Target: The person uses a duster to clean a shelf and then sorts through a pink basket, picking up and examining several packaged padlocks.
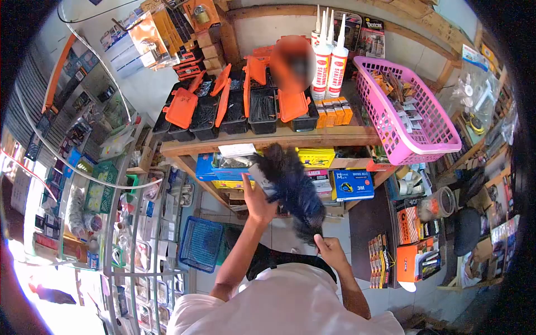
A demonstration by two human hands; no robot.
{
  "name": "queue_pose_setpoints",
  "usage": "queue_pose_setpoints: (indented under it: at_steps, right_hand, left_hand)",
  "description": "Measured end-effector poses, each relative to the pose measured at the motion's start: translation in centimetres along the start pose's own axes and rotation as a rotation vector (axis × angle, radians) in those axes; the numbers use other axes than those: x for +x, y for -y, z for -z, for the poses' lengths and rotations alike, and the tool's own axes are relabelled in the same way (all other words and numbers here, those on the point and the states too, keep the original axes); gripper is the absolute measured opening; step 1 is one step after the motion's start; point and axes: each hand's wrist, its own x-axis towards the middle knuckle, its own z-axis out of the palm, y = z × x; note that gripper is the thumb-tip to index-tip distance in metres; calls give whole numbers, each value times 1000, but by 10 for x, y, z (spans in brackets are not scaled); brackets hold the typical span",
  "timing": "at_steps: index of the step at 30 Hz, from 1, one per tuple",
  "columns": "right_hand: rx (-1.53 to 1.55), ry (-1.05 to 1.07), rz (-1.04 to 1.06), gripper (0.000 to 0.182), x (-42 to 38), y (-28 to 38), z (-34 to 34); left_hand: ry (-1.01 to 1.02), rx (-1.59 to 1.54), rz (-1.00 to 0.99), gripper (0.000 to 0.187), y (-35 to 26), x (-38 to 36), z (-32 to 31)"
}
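My right hand (333,252) is closed around the lower end of a dark feather duster (298,198), whose handle is mostly hidden in the fist. The duster's black and bluish feathers stretch up and left toward the shelf. In my left hand (259,202) is a small pale grey box (259,177), held upright. The feathers lie against the box and cover part of it, so its label cannot be read. Both hands are in front of a wooden shelf (268,138), near its lower level of boxes.
Black bins with orange lids (181,107), silicone sealant tubes (336,70) and a pink basket (441,142) stand on the shelf top. A blue box (353,185) sits below. A blue basket (201,244) is on the floor; glass display shelves (120,240) line the left.
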Motion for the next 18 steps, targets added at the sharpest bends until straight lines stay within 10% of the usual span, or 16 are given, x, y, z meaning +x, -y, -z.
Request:
queue_pose_setpoints:
  at_steps: [7, 9, 11, 18]
  right_hand:
    - [26, 67, 46, 60, 12, 22, -6]
    - [0, 27, 62, 60, 11, 35, -4]
    - [-29, -13, 82, 60, 13, 39, -5]
    - [37, 29, 72, 62, 20, 29, -11]
  left_hand:
    - [-89, -92, 60, 75, 12, 5, 3]
    - [353, -155, -47, 77, 14, 2, 3]
    - [-72, -92, 19, 70, 9, 0, -10]
    - [-161, 24, 63, 74, 13, -2, -5]
